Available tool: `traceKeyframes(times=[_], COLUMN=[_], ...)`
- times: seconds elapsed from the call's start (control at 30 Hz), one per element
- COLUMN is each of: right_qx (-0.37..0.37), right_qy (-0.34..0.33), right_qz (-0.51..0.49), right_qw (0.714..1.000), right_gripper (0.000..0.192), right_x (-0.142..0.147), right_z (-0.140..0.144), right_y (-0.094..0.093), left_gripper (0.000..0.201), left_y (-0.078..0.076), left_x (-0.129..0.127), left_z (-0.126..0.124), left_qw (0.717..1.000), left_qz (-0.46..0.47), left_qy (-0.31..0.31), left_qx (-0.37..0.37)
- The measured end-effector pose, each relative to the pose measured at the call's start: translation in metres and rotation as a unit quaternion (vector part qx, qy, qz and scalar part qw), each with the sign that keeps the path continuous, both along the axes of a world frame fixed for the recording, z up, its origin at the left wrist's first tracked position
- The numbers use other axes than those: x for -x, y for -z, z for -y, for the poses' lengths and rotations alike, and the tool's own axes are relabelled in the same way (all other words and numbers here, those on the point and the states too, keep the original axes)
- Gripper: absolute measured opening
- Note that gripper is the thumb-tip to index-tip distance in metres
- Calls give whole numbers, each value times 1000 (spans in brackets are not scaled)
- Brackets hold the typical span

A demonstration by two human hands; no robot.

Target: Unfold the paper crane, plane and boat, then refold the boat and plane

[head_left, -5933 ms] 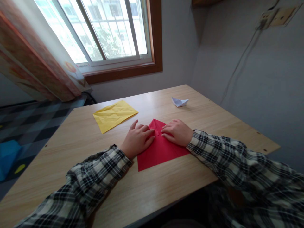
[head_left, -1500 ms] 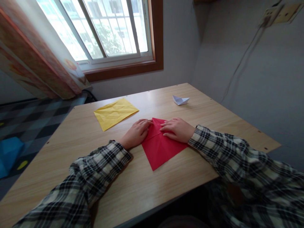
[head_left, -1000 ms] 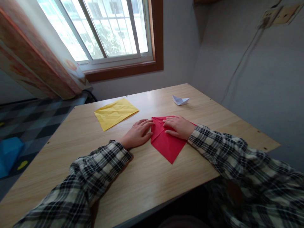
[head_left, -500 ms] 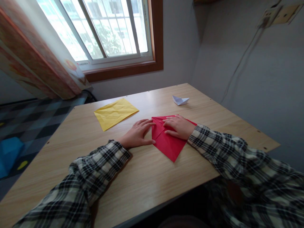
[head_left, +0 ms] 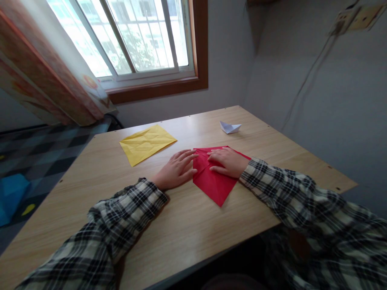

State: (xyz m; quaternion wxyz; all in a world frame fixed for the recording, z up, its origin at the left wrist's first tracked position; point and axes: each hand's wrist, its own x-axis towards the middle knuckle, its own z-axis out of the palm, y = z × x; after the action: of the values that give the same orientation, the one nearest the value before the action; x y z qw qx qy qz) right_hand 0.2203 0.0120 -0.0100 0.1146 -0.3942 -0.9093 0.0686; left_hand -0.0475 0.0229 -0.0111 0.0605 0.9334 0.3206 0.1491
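Nearest, on the wooden table (head_left: 187,237), a folded red paper (head_left: 215,186) lies flat with one corner toward the person. Both hands pin it so it cannot slide: the left hand (head_left: 177,170) lies palm-down, fingers spread, on its left edge, the right hand (head_left: 227,161) presses fingers together near the top. Farther off lie a yellow sheet (head_left: 146,143) and a white paper boat (head_left: 229,127).

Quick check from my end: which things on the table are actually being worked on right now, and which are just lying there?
In hand:
red paper, flat on the table
left hand, fingers at its left edge
right hand, pressing on top

Lying about:
yellow paper, creased, untouched
white paper boat, far side
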Motion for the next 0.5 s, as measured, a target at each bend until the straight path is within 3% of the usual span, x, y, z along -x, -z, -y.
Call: traceKeyframes(times=[0.13, 0.5], right_qx=[2, -4], right_qy=[-16, -44], right_qz=[-9, -25], right_qw=[1000, 999], right_gripper=[35, 31], right_x=[1, 2], right_z=[0, 1], right_y=[0, -2], left_gripper=[42, 34], left_y=[0, -5], left_x=[-1, -6], left_z=[1, 2], left_qw=[998, 998], left_qz=[9, 3], left_qy=[41, 66], left_qx=[-35, -15])
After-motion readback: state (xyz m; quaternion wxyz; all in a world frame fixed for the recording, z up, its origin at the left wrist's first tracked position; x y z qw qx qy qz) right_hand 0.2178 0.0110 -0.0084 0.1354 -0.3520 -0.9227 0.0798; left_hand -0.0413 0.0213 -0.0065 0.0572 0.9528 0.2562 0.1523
